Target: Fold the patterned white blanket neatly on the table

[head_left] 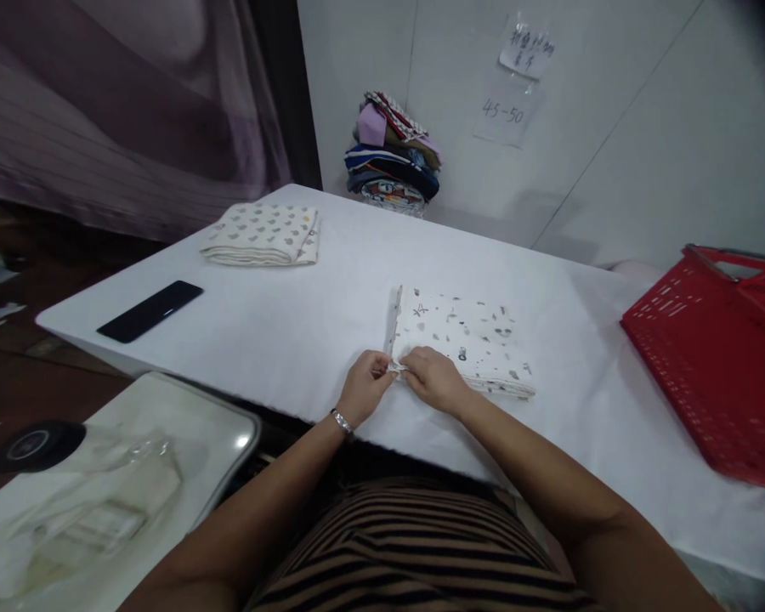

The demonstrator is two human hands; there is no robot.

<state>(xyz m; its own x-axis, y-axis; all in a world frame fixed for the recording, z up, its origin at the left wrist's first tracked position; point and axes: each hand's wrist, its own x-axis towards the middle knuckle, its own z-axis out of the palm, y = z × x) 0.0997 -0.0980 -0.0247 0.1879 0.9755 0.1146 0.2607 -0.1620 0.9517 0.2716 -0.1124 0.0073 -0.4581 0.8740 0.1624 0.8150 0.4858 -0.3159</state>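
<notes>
Head view looks down at a folded white cloth with small grey and red prints (462, 340), lying flat on the white table (306, 323) right in front of the person, a bit right of the middle. Both hands meet at its near left corner: the left hand (365, 388) has fingers curled in tight and pinching the corner edge, and the right hand (434, 380) is closed down narrow on the same corner, resting partly on the cloth. Fabric looks soft and thin, folded into a neat rectangle with layered edges showing on the near side. Left wrist has a silvery bracelet (341, 421). Further back on the left sits another folded white cloth with grey spots (261, 234), same squared-off shape, well apart from the first. Near the table's left edge lies a flat black phone (150, 311), glossy and face up. Against the back wall there's a stack of folded multicoloured fabrics (392, 157). On the right, a red plastic basket with slotted sides (714, 357) rests tilted on the table; can't tell what's in it from here.
</notes>
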